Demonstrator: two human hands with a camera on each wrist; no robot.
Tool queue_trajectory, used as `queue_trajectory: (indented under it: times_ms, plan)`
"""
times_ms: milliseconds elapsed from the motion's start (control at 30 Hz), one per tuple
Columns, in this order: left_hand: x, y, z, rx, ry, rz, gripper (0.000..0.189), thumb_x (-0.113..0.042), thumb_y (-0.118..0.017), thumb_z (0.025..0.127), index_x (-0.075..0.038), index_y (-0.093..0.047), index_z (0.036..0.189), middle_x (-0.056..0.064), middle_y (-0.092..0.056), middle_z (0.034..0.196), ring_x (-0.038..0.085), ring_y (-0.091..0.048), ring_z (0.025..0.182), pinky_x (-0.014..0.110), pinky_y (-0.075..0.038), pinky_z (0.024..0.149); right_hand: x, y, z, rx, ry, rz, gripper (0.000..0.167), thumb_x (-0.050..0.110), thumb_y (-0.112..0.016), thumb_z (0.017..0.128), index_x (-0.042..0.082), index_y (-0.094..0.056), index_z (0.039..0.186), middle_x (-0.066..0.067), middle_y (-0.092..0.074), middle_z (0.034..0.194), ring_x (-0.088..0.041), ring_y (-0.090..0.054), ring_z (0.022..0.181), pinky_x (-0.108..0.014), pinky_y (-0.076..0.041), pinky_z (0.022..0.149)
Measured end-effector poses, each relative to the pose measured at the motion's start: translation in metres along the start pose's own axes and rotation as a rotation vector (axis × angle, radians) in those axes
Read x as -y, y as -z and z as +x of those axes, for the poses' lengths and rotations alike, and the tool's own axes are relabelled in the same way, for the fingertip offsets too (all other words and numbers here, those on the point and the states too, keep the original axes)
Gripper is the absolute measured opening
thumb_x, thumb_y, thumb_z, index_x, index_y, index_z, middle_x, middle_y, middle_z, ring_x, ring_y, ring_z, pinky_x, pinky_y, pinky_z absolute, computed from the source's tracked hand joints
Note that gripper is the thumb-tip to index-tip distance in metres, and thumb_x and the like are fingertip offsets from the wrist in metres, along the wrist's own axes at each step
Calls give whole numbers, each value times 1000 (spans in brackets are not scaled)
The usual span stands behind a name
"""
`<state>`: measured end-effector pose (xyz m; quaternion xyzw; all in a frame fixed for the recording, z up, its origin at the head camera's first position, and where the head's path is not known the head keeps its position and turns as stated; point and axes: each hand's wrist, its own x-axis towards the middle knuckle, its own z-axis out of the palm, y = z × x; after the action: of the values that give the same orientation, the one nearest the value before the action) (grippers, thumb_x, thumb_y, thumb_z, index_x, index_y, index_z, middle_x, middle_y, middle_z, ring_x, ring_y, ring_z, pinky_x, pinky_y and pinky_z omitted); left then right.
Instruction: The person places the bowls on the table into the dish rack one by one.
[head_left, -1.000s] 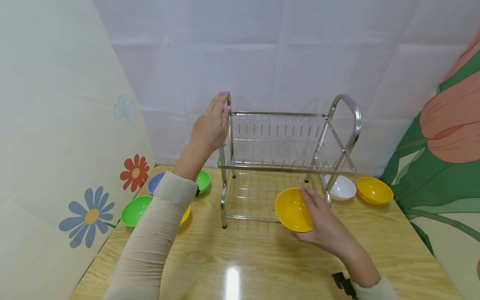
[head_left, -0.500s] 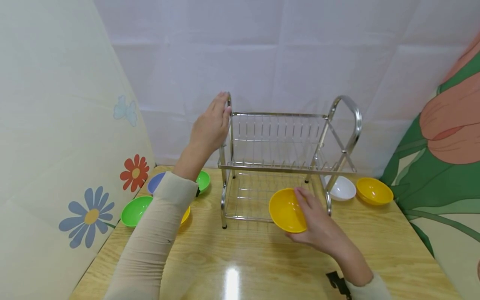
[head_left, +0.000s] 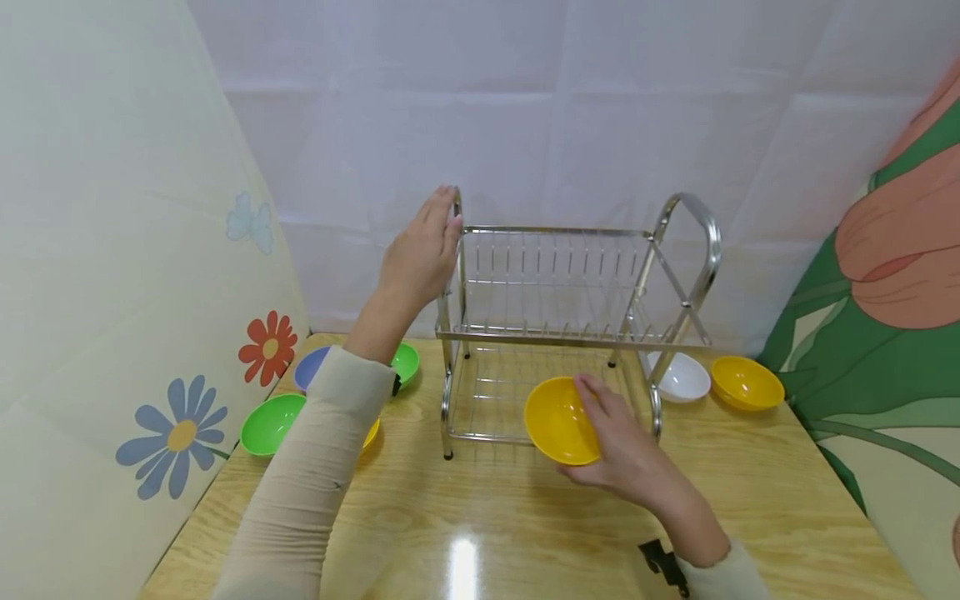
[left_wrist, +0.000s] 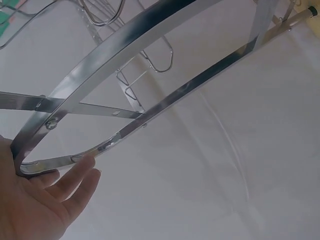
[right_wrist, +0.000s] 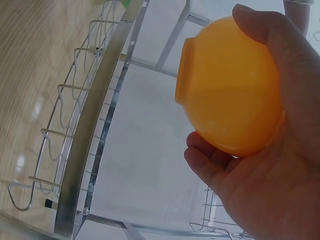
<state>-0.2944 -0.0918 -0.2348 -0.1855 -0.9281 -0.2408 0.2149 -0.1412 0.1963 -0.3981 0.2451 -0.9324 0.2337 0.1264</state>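
Observation:
A two-tier metal dish rack (head_left: 558, 337) stands at the back of the wooden table. My left hand (head_left: 420, 262) rests on the top of its left arched side. In the left wrist view, the fingers (left_wrist: 77, 187) lie loosely extended against the metal arch (left_wrist: 95, 70); the thumb is hidden there. A yellow bowl (head_left: 561, 421) is in my right hand (head_left: 622, 450), gripped at its right side between thumb and fingers. It is tilted, with its hollow facing up and left, in front of the lower tier. The right wrist view shows its rounded underside (right_wrist: 230, 85) and foot ring.
A white bowl (head_left: 684, 379) and another yellow bowl (head_left: 746, 383) sit right of the rack. To the left are a green bowl (head_left: 272, 423), a blue bowl (head_left: 309, 367), a second green bowl (head_left: 406, 363) and a partly covered yellow bowl (head_left: 371, 435). A pale cloth (head_left: 510, 108) hangs behind.
My right hand has carried the yellow bowl a little to the left along the front of the rack. The left hand has stayed on the rack's side.

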Motion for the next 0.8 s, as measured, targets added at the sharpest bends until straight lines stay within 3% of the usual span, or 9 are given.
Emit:
queue_trajectory:
  times_ms: [133, 333, 633, 800]
  plan:
    - [0, 3, -2, 24, -10, -12, 62, -48, -22, 110, -16, -19, 163, 0, -15, 170, 24, -18, 155, 47, -22, 124, 2, -2, 2, 1, 3, -11, 114, 32, -94, 68, -8, -31, 154, -24, -30, 159, -46, -40, 138, -59, -48, 102]
    - [-4, 8, -12, 28, -36, 31, 68, -54, -19, 108, -17, -14, 164, -3, -7, 171, 37, -24, 151, 53, -30, 120, 6, -4, 5, 2, 22, -16, 114, 34, -94, 67, -7, -32, 154, -24, -33, 157, -44, -41, 138, -58, -48, 103]
    - [-19, 17, -48, -118, -199, 87, 63, -45, -31, 110, -7, -26, 160, 8, -19, 169, 36, -32, 143, 44, -27, 121, 7, -9, 8, 12, 44, 7, 117, 35, -94, 67, -8, -29, 155, -23, -31, 159, -42, -40, 140, -54, -49, 103]
    - [-23, 18, -72, -191, -286, 97, 67, -50, -27, 109, -3, -34, 156, 15, -25, 166, 37, -34, 140, 46, -28, 119, 8, -11, 9, 14, 41, 11, 119, 35, -94, 66, -8, -28, 155, -23, -30, 160, -42, -40, 140, -55, -46, 106]
